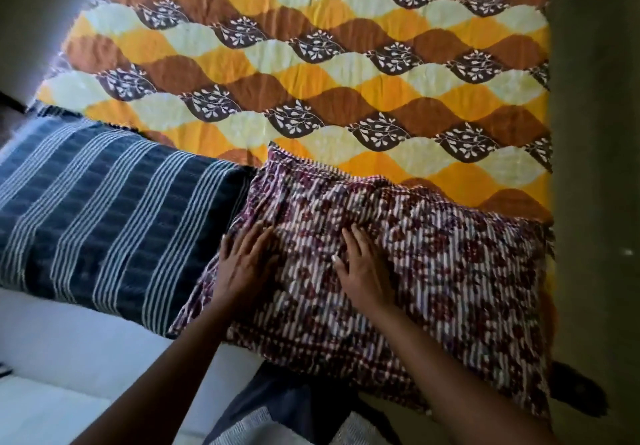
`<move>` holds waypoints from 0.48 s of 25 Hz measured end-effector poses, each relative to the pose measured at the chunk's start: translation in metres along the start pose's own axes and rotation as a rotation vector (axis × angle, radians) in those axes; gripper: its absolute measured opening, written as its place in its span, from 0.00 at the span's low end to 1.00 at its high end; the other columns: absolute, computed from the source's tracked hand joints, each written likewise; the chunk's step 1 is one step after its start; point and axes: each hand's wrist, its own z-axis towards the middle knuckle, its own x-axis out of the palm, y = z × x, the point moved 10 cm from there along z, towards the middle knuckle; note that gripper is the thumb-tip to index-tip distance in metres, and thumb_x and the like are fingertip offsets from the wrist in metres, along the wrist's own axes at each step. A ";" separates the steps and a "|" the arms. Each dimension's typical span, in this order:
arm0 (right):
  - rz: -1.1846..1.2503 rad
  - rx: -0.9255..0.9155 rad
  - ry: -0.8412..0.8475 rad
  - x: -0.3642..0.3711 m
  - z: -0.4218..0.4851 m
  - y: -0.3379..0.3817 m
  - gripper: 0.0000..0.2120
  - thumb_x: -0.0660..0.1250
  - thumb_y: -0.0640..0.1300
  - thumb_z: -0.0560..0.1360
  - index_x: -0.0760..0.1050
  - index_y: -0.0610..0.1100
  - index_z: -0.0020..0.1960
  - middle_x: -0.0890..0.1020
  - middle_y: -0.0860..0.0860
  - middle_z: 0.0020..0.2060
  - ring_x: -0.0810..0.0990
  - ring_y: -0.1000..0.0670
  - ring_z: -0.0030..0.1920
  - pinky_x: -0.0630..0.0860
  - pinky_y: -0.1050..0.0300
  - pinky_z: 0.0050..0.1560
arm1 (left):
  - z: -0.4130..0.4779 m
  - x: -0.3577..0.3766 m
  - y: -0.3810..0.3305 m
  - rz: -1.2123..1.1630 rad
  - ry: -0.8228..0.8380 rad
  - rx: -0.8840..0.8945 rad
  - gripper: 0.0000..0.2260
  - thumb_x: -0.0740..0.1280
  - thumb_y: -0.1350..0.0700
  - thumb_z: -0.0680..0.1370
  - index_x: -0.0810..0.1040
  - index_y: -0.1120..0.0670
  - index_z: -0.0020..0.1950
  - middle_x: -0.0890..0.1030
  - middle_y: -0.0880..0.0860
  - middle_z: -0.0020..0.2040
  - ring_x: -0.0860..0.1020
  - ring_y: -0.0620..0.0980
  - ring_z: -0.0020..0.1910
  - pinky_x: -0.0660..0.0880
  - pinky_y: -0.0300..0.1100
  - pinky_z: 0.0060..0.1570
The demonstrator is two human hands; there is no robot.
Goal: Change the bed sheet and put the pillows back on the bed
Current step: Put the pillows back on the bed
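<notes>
A yellow, brown and cream leaf-patterned bed sheet (311,63) covers the bed. At its near edge lies a maroon and white striped floral pillow (450,271). To its left sits a dark blue pillow with white stripes (104,209), touching it. My left hand (244,261) rests flat on the left part of the maroon pillow, fingers straight. Near that pillow's middle my right hand (363,268) presses down, its fingers spread.
A white surface (86,358) runs along the near side under the blue pillow. A grey floor strip (595,202) lies to the right of the bed. Grey-blue cloth (277,410) shows below between my arms.
</notes>
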 end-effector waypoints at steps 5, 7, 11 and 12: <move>-0.065 -0.450 0.103 -0.015 0.079 0.107 0.24 0.66 0.39 0.75 0.68 0.47 0.69 0.68 0.49 0.70 0.78 0.45 0.56 0.78 0.49 0.51 | -0.034 -0.039 0.063 -0.101 -0.189 -0.330 0.15 0.65 0.47 0.76 0.79 0.56 0.56 0.80 0.57 0.52 0.75 0.56 0.51 0.69 0.48 0.49; -0.262 -0.598 0.327 0.023 0.102 0.154 0.28 0.62 0.35 0.76 0.63 0.52 0.72 0.62 0.52 0.73 0.77 0.49 0.51 0.77 0.55 0.39 | -0.036 -0.047 0.073 -0.192 -0.223 -0.378 0.07 0.67 0.53 0.76 0.82 0.55 0.47 0.82 0.55 0.45 0.75 0.51 0.42 0.66 0.42 0.39; -0.502 -0.707 0.502 0.066 0.125 0.209 0.15 0.56 0.41 0.79 0.74 0.42 0.63 0.76 0.44 0.61 0.75 0.44 0.60 0.72 0.53 0.53 | -0.045 -0.058 0.093 -0.140 -0.312 -0.388 0.07 0.68 0.59 0.75 0.75 0.56 0.37 0.78 0.56 0.30 0.75 0.54 0.28 0.61 0.39 0.30; -0.429 -0.641 0.470 0.062 0.132 0.216 0.15 0.56 0.42 0.79 0.77 0.39 0.58 0.78 0.41 0.57 0.76 0.42 0.58 0.71 0.53 0.53 | -0.048 -0.060 0.099 -0.135 -0.338 -0.417 0.07 0.67 0.58 0.76 0.74 0.57 0.38 0.78 0.58 0.29 0.75 0.56 0.27 0.61 0.40 0.29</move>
